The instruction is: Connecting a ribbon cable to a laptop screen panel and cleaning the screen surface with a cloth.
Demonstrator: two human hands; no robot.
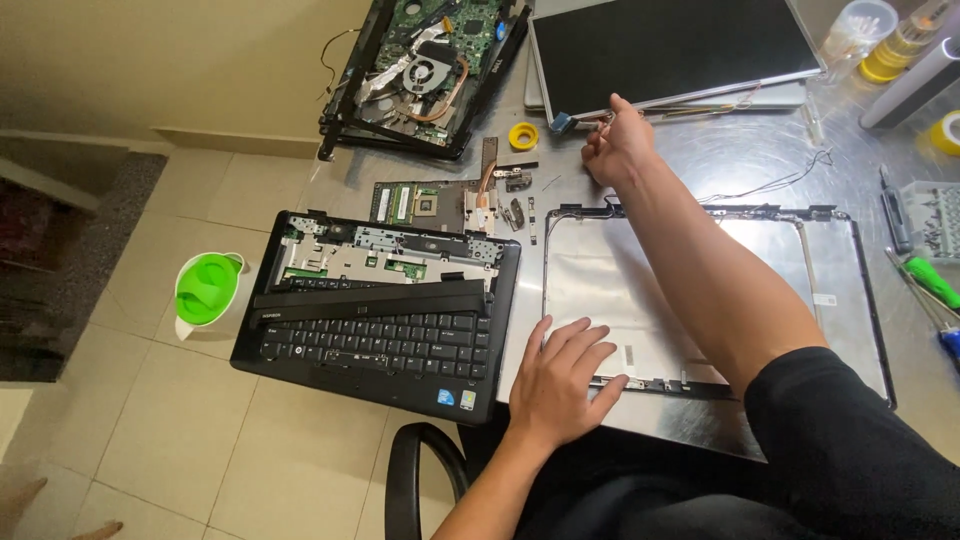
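While the left hand [556,385] lies flat near the table's front edge, fingers spread and pressed on the lower left corner of the empty laptop lid shell [640,290], its thumb rests on the shell's bottom rim. Just left of it sits the black laptop base [385,325], keyboard loose and tilted; its left corner hangs over the table edge above the tiled floor. A green-lidded jug [207,290] stands on the floor, well clear of the table. Bare steel table [700,160] shows between shell and the far parts. Right arm crosses over the shell; right hand [620,148] is past its top edge, fingertips pinched on thin wires at the lower left corner of the detached screen panel [670,45]. Near it: yellow tape roll [523,135], small hinge brackets [517,180], circuit board [425,203]. Far left, a stripped chassis [430,65] with fan overhangs the table edge. Screwdrivers [930,280] line the right edge.
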